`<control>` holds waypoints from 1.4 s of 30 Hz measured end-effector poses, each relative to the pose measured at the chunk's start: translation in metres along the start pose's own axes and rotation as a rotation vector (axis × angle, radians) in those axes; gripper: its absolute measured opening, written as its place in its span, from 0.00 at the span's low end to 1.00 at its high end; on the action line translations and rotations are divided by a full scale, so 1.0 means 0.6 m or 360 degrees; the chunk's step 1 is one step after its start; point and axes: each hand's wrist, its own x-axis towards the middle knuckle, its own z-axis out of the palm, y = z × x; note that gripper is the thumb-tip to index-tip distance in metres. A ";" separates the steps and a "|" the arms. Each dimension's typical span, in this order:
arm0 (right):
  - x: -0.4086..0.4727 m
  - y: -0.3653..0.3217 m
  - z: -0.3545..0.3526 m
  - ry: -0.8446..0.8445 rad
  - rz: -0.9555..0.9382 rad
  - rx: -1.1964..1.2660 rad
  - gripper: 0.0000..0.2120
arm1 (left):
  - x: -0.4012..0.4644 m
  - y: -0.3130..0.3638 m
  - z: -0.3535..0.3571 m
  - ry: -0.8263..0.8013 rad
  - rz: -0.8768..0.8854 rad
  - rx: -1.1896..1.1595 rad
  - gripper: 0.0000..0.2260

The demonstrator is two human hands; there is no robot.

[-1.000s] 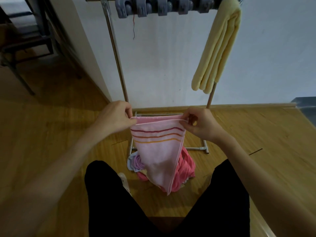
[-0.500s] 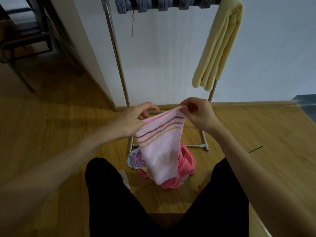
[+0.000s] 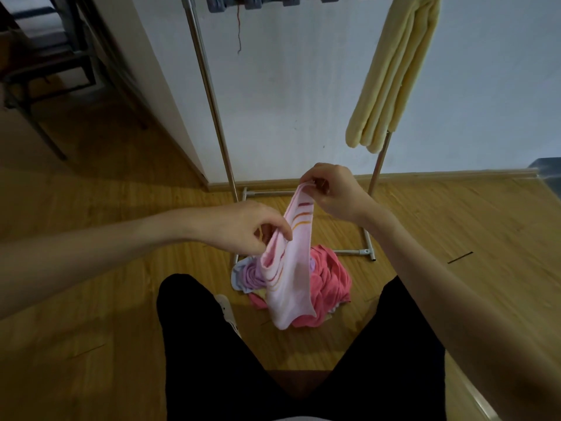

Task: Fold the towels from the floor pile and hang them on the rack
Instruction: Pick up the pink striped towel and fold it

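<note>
A pale pink towel [image 3: 291, 268] with red and orange stripes hangs between my hands, doubled lengthwise. My right hand [image 3: 337, 192] pinches its top end, up near the rack's base. Lower and to the left, my left hand [image 3: 243, 229] pinches the towel's side edge. Under the towel, the floor pile [image 3: 331, 281] shows a coral pink towel and a lilac and blue one [image 3: 247, 275]. The metal rack [image 3: 212, 95] stands against the white wall, with a folded yellow towel [image 3: 391, 77] hung at its right end.
Grey clothes pegs [image 3: 252, 1] line the rack's top bar. The rack's white foot frame [image 3: 368, 244] lies on the wooden floor beside the pile. My legs in black trousers [image 3: 379, 360] fill the lower view. Dark metal furniture [image 3: 45, 65] stands at the far left.
My left hand has let go of the top corner and dropped to the towel's side edge. The right hand has risen a little, and the towel now hangs narrow instead of spread flat.
</note>
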 end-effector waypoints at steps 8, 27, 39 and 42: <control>-0.003 0.000 0.003 0.0060 -0.0008 0.0013 0.08 | 0.012 -0.021 0.025 0.0559 0.0464 0.0654 0.03; -0.029 0.001 -0.041 0.0251 0.0107 0.0618 0.03 | 0.086 -0.031 0.002 0.1243 0.0406 0.0649 0.11; -0.035 -0.009 -0.048 0.0263 0.0119 0.0932 0.07 | 0.104 -0.027 0.009 0.1416 0.0332 0.0465 0.13; -0.036 -0.009 -0.050 0.0266 0.0149 0.1003 0.08 | 0.107 -0.023 0.008 0.1505 0.0299 0.0451 0.13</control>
